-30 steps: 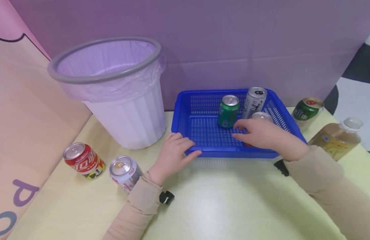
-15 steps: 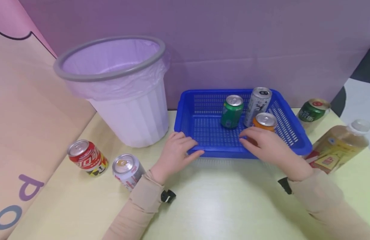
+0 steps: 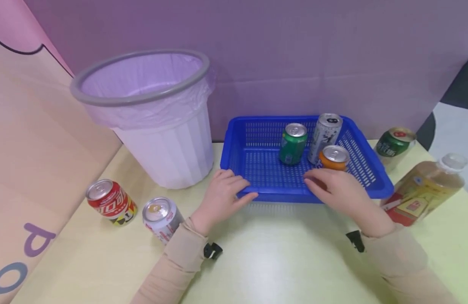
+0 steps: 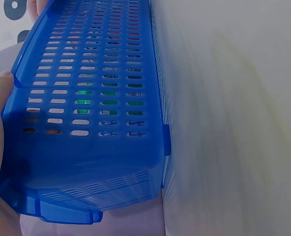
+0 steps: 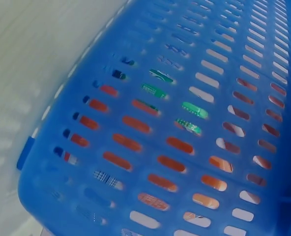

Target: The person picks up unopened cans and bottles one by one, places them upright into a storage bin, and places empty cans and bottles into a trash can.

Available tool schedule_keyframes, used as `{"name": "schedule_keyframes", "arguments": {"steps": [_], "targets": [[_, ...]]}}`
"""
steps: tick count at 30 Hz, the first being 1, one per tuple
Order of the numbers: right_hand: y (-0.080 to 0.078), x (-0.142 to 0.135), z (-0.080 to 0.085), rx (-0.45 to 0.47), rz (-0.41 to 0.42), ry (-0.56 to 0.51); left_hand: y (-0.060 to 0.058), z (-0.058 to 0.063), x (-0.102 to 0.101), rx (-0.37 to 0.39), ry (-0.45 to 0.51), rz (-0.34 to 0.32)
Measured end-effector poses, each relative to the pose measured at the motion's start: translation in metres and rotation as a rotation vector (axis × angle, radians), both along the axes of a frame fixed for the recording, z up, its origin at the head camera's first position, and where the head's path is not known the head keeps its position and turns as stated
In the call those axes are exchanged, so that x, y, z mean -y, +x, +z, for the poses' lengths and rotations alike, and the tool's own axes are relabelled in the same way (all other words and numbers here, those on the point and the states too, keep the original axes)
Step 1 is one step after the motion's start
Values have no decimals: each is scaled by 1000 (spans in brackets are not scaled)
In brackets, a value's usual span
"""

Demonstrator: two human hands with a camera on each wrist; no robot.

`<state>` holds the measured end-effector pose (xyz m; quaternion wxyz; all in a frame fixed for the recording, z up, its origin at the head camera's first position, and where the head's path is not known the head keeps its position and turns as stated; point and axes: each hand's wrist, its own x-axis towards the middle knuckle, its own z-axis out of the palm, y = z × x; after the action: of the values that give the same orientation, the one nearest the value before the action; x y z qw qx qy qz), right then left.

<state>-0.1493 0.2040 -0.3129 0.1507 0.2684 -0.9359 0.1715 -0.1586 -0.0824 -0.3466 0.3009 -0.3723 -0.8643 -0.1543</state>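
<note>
Steadying the basket (image 3: 279,196) well needed light pressure. L hand (image 3: 220,196) rested loosely on it; R hand (image 3: 338,190) curved narrow, w/ nothing visibly held.

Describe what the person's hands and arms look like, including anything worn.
Both the left hand and right hand are bare, with no gloves or rings visible. The left sleeve and right sleeve are long, plain beige and wrinkled. A small black fitting shows beside each cuff.
</note>
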Motion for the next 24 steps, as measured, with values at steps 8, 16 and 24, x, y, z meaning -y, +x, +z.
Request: {"name": "schedule_keyframes", "arguments": {"steps": [8, 16, 24], "targets": [[0, -3, -1, 42, -5, -11, 2, 0, 0, 14, 22, -6], [2, -13, -1, 49, -17, -49, 1, -3, 0, 1, 13, -13], [1, -21, 3, 86, -12, -84, 0, -2, 0, -2, 20, -22]]}}
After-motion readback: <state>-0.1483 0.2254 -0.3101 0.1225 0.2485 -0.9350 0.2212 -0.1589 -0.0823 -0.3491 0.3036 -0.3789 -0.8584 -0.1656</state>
